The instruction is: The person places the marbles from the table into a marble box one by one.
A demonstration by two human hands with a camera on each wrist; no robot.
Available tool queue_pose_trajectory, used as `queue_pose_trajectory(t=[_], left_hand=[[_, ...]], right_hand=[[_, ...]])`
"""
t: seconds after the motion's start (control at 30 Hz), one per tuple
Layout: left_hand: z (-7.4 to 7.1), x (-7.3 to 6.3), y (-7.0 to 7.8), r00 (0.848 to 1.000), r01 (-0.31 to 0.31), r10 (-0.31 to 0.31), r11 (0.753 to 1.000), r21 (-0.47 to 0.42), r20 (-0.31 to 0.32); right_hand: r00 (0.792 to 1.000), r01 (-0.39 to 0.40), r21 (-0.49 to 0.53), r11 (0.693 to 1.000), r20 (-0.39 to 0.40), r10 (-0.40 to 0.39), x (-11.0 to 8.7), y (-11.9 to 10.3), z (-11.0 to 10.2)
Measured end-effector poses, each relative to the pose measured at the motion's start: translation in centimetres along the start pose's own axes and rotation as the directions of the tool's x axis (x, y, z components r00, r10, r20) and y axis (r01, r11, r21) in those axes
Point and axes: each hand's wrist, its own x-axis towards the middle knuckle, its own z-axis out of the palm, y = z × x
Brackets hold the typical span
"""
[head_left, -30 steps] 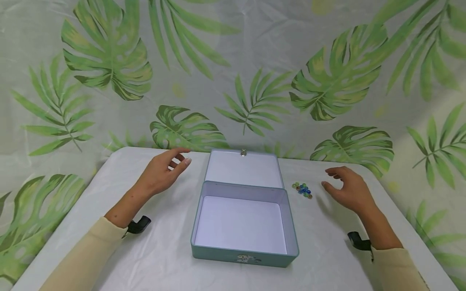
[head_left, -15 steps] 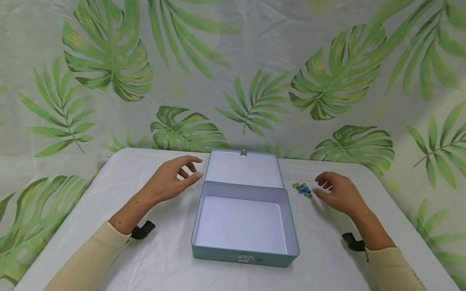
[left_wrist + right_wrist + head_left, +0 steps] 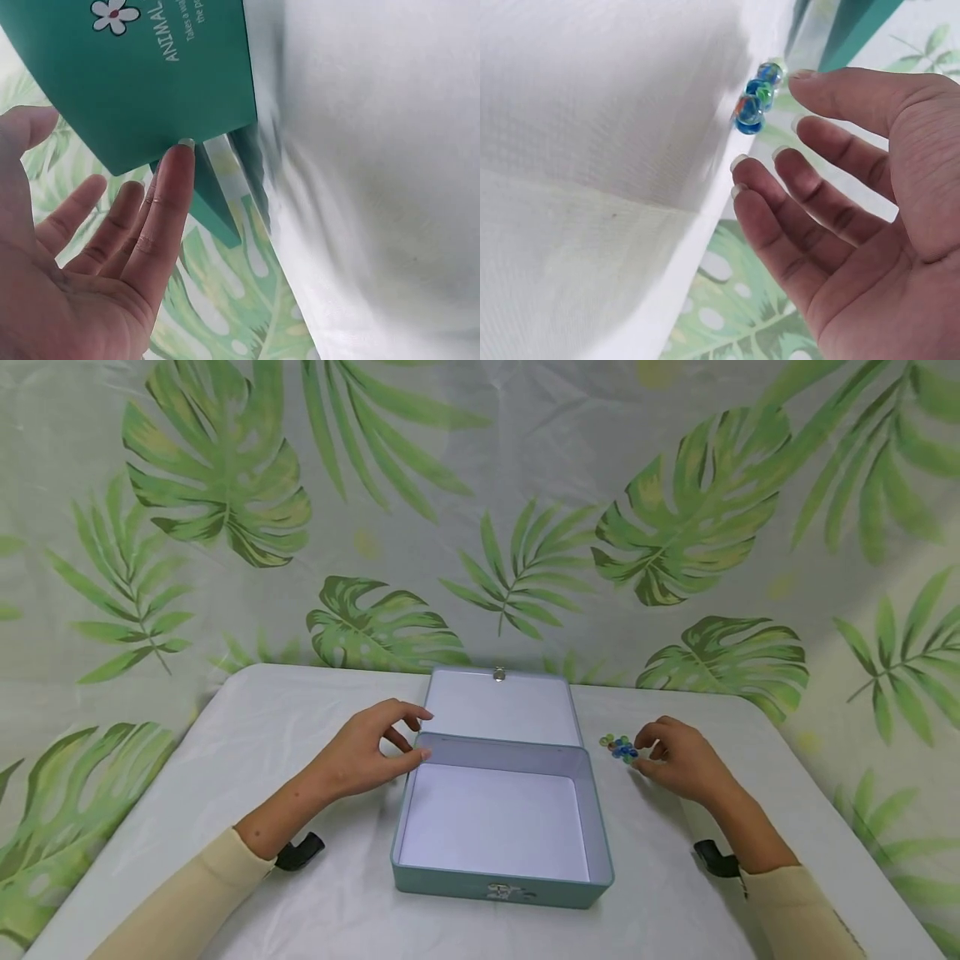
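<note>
A green metal box with a white inside lies with its lid folded back behind it. My left hand is at the box's back left corner, fingers spread and loosely bent, thumb and fingertips right at the rim. In the left wrist view a fingertip overlaps the edge of the green wall, printed with a flower and lettering. Several glass marbles, blue, green and amber, sit in a cluster right of the lid. My right hand reaches over their right side, thumb and fingers apart around the nearest marbles.
A white cloth covers the table. Behind it hangs a leaf-patterned sheet. A small metal latch sits on the lid's far edge. Black wrist mounts show under both sleeves.
My left hand has moved right and nearer, from beside the lid to the box's corner. My right hand has moved left to the marbles. Box and marbles stay in place.
</note>
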Motion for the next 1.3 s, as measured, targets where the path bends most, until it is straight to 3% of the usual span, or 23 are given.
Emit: queue_pose_trajectory(t=[0.27, 0.5, 1.03, 1.3], left_hand=[[1.1, -0.6, -0.5, 0.999, -0.036, 0.037, 0.999, 0.010, -0.009], [1.7, -1.0, -0.7, 0.996, -0.068, 0.068, 0.998, 0.009, -0.056], [2.4, -1.5, 0.1, 0.994, -0.025, 0.022, 0.999, -0.026, -0.108], [2.6, -2.1, 0.3, 0.992, 0.035, -0.042, 0.997, -0.065, -0.117]], right_hand=[[0.999, -0.011, -0.032, 0.999, 0.043, 0.012, 0.5, 0.0, 0.3], [0.998, -0.020, -0.041, 0.999, 0.053, 0.022, 0.5, 0.1, 0.5], [0.998, -0.018, -0.062, 0.998, 0.052, 0.021, 0.1, 0.4, 0.9], [0.998, -0.012, -0.056, 0.998, 0.064, 0.015, 0.3, -0.2, 0.2]])
